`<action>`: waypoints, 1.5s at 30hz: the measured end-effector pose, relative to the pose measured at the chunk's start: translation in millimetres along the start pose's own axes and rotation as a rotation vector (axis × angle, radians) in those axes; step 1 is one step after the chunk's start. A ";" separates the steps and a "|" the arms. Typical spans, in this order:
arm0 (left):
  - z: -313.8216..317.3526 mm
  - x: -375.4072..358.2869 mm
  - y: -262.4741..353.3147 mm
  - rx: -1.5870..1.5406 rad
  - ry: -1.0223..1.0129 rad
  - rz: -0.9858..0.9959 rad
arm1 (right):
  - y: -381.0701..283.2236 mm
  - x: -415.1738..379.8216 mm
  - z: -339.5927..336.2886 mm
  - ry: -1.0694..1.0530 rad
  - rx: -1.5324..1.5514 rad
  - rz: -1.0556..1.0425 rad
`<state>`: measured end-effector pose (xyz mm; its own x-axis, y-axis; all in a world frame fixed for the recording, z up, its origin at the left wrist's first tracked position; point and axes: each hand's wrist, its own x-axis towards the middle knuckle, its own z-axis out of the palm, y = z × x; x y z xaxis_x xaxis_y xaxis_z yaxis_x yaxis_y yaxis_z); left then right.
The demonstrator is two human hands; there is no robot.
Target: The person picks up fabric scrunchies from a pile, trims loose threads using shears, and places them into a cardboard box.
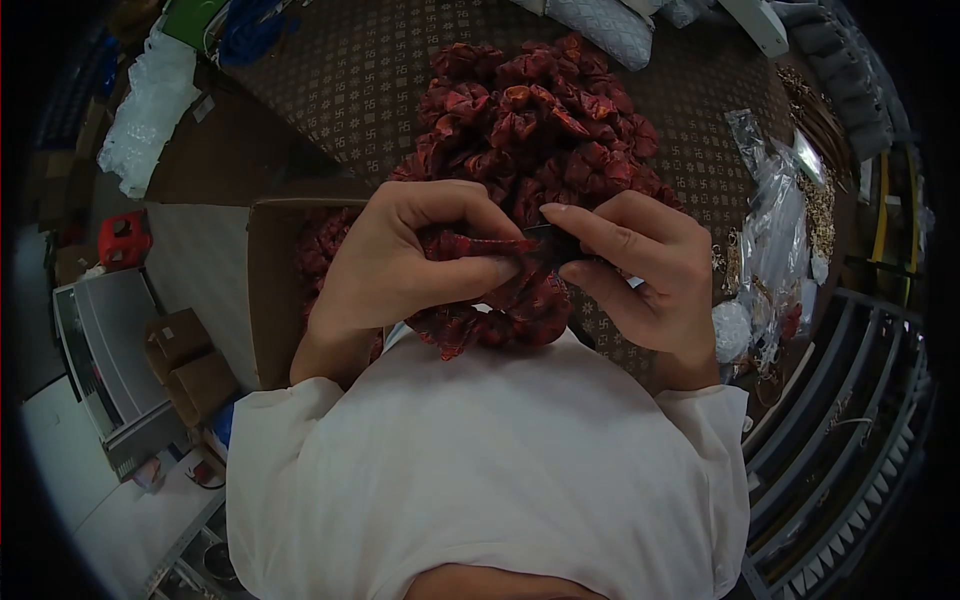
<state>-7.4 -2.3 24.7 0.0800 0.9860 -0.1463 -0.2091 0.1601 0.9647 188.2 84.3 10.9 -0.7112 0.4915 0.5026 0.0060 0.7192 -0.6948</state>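
A dark red fabric scrunchie [530,318] hangs in a loop in front of my white shirt. My left hand [405,255] is closed around it, with thumb and fingers pinching a flattened strip of its fabric. My right hand [645,265] is beside it on the right, its finger and thumb closed about a small dark thing [560,240] at the end of that strip. I cannot make out what the dark thing is. Just beyond both hands lies a large heap of dark red scrunchies [530,120].
Left of my hands stands an open cardboard box [265,290] with more red scrunchies in it. The brown patterned tablecloth [350,90] bears clear plastic bags [780,240] at the right and a quilted silver pouch [605,30] at the back. A metal rack [840,440] stands at lower right.
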 end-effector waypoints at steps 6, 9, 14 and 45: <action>-3.6 2.8 0.9 0.085 -0.051 0.007 | 2.1 3.1 1.3 0.007 -0.122 -0.107; -6.8 4.8 -1.8 0.128 -0.070 0.013 | 2.3 3.7 2.2 0.008 -0.162 -0.145; -9.3 7.9 -2.9 0.091 -0.092 -0.005 | 2.8 3.2 3.1 0.013 -0.162 -0.158; -5.1 4.3 -1.6 0.078 -0.104 0.025 | -7.9 -4.4 1.2 -0.043 0.037 0.097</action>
<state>-11.7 1.9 21.4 0.1771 0.9789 -0.1021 -0.1362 0.1272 0.9825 190.4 75.9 13.5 -0.7380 0.5357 0.4103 0.0508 0.6505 -0.7578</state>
